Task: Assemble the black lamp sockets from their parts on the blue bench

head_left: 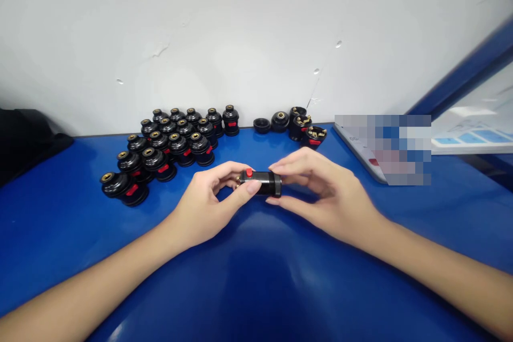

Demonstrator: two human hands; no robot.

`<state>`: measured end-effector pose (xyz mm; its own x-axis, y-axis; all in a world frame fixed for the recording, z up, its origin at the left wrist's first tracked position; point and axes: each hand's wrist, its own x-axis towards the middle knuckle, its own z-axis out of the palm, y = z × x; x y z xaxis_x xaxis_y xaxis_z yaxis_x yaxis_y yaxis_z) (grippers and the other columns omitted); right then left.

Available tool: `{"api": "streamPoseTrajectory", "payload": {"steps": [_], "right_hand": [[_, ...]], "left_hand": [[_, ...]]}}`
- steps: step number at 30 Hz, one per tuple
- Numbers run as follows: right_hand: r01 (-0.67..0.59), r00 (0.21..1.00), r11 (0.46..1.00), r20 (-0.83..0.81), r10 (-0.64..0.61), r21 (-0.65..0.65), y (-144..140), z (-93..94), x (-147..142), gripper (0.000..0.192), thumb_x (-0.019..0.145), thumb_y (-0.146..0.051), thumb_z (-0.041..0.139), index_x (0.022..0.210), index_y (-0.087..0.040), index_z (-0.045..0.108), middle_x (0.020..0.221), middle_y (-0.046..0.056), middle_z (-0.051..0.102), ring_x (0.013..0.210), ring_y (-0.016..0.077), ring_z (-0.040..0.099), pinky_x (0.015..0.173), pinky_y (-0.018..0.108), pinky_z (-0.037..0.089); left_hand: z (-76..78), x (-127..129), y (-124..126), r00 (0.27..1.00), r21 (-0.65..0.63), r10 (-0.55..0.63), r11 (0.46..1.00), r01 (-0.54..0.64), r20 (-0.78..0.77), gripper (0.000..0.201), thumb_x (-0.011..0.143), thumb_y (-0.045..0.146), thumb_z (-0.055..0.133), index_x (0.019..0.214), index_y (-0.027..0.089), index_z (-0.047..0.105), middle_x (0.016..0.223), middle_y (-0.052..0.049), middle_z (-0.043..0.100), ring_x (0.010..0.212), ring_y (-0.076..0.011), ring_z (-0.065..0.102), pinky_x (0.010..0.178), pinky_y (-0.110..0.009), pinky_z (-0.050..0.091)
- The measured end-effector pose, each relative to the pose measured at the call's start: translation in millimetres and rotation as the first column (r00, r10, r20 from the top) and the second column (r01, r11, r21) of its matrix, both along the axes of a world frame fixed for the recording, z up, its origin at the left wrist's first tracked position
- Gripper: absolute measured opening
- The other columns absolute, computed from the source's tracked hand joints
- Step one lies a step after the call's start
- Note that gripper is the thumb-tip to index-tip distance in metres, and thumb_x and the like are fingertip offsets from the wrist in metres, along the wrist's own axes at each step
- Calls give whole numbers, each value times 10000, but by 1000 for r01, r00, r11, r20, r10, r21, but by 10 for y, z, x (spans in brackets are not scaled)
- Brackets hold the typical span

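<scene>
Item: one black lamp socket (261, 183) with a red button, held on its side just above the blue table (256, 278) — gripped at both ends, seemingly so the halves could be worked against each other. The left hand (208, 206) pinched the brass-tipped end between thumb and fingers; the right hand (320, 192) pinched the cap end. The socket lay between the two hands, touching both. Stock: finished sockets (168, 144) in rows behind the left hand; loose parts (294, 123) by the wall.
</scene>
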<state>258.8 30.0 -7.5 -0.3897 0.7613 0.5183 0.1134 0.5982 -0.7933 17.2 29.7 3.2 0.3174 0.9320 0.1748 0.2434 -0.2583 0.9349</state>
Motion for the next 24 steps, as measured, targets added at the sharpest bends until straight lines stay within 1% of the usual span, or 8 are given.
{"api": "streamPoseTrajectory", "payload": {"steps": [4,6,9,12,16,18,21,24], "right_hand": [[15,999,1000,28,-16,26,1,-4,15,298,921,-204,867,1178,-267,729,1183,54,672,1071,217,775,987,430,721],[3,1000,1000,10,-2,-22,6,2,22,301,907,-214,882,1167,-252,736,1165,55,686,1064,217,782,987,420,722],[-4,999,993,-35,-1,-122,10,25,19,330,858,-226,927,1136,-229,748,1119,47,724,1031,211,803,990,394,721],[-1,997,973,-80,-18,-231,7,56,2,386,801,-240,970,1116,-218,748,1056,37,773,952,208,828,938,374,735],[-19,995,939,-101,-17,-344,11,84,-7,418,776,-278,990,1100,-215,732,1014,48,822,877,225,845,891,385,743],[-23,994,929,-104,-17,-370,24,86,0,421,777,-296,989,1095,-213,726,1015,61,833,877,237,849,886,393,741],[-39,993,920,-117,-8,-390,43,84,10,420,773,-299,990,1083,-209,723,1010,66,834,886,244,851,882,391,735],[-52,992,915,-127,0,-401,48,80,14,413,769,-280,992,1073,-209,722,1009,59,831,886,232,849,877,368,727]], "left_hand": [[0,0,-2,1000,31,-18,999,18,1,263,978,398,756,1105,168,759,969,-50,812,883,-181,761,859,-302,612],[0,-5,-4,999,71,-49,996,47,16,235,971,349,776,1126,175,754,1007,-47,816,897,-174,769,872,-296,627],[-20,-18,-7,997,118,-71,991,67,31,293,935,302,833,1188,184,742,1046,-55,820,914,-179,784,852,-292,649],[-54,-32,-7,997,184,-74,981,67,30,302,916,233,857,1195,199,746,1159,-75,816,979,-188,800,834,-280,658],[-52,-34,-8,992,315,-121,944,102,41,310,903,174,870,1193,228,772,1319,-90,768,1184,-219,770,980,-325,665],[-26,-31,-12,988,329,-146,936,123,48,323,895,187,886,1199,230,783,1336,-105,764,1220,-244,761,1031,-371,662],[0,-31,-23,992,348,-125,930,119,-5,142,991,171,777,1115,232,812,1312,-98,781,1224,-230,757,1113,-397,618],[-19,-33,-33,993,342,-113,934,98,25,194,1000,150,757,1169,242,778,1331,-84,764,1256,-218,737,1129,-379,605]]}}
